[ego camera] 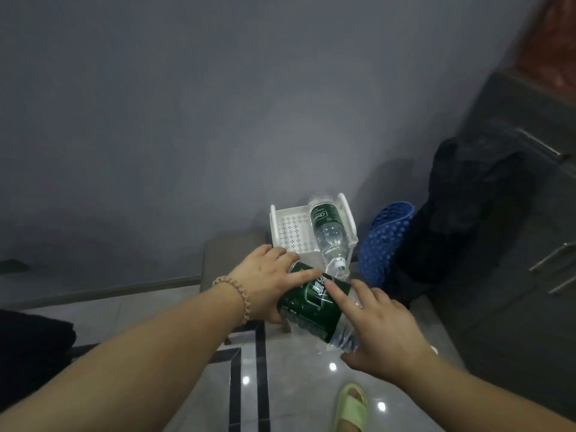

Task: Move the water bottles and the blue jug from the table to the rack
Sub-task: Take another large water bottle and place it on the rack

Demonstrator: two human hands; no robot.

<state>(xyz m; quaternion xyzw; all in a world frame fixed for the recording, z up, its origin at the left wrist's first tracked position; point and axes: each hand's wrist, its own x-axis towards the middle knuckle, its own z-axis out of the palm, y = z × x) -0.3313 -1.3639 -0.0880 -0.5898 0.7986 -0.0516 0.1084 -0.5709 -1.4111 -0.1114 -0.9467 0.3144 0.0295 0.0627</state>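
Grey wall point(187, 120) behind: I log left grip point(265, 277) and right grip point(385, 321) both grasping a green-labelled bottle point(307, 304), white rack point(290, 229) at twelve o'clock holding a second bottle point(325, 224).

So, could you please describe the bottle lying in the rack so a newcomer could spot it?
Find the white perforated rack by the grey wall. A clear, green-labelled water bottle lies tilted along its right side, cap toward us. Unlike the nearer bottle, it is not being held.
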